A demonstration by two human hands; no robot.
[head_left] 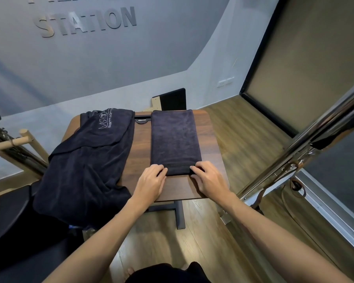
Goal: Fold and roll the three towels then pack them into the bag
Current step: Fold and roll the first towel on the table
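The folded dark navy terry towel point(175, 139) lies lengthwise on the brown wooden desk point(140, 152). The left hand point(151, 180) grip and the right hand point(209, 180) grip clamp its near edge, one at each corner.

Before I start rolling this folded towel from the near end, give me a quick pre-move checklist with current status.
1. Folded towel lies flat, edges straight: ok.
2. Left hand grips the near-left corner: ok.
3. Right hand grips the near-right corner: ok.
4. Towel fully on the table: ok.
5. Loose towels apart from the rolling path: ok, though they overhang the table's left edge.
6. Bag ready for packing: cannot tell, none in view.
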